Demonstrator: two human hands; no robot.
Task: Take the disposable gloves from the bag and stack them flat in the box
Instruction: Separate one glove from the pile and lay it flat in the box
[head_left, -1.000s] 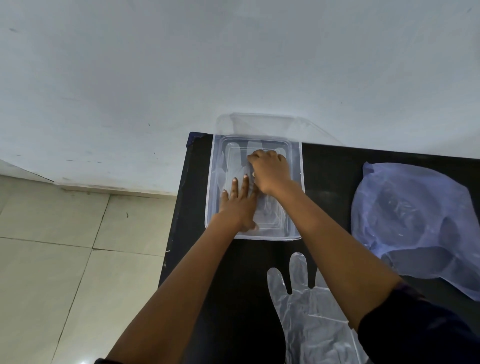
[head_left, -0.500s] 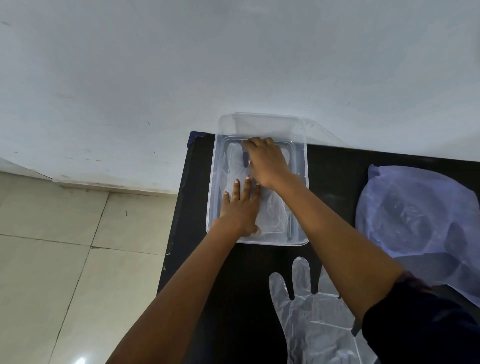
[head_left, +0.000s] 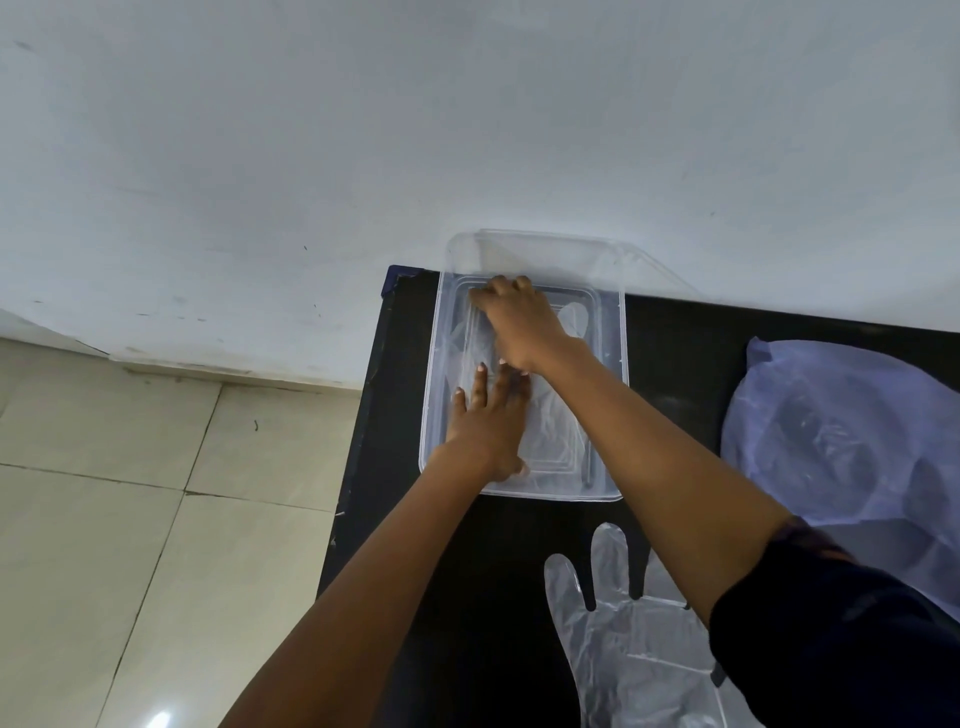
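Observation:
A clear plastic box (head_left: 613, 395) stands on the black table (head_left: 675, 353) against the wall. Clear disposable gloves (head_left: 556, 421) lie flat inside it. My left hand (head_left: 488, 421) rests palm down on the gloves in the near half of the box, fingers spread. My right hand (head_left: 519, 322) presses with curled fingers on the gloves at the far left of the box, crossing above my left fingertips. Another clear glove (head_left: 623, 639) lies flat on the table in front of the box. The pale blue plastic bag (head_left: 841, 441) lies at the right.
The box's clear lid (head_left: 545, 254) leans against the white wall behind the box. The table's left edge (head_left: 358, 441) drops to a tiled floor (head_left: 130, 509). My dark right sleeve (head_left: 831, 649) covers part of the loose glove.
My right hand has slid from the middle of the box toward its far left corner. My left hand has stayed pressed on the gloves.

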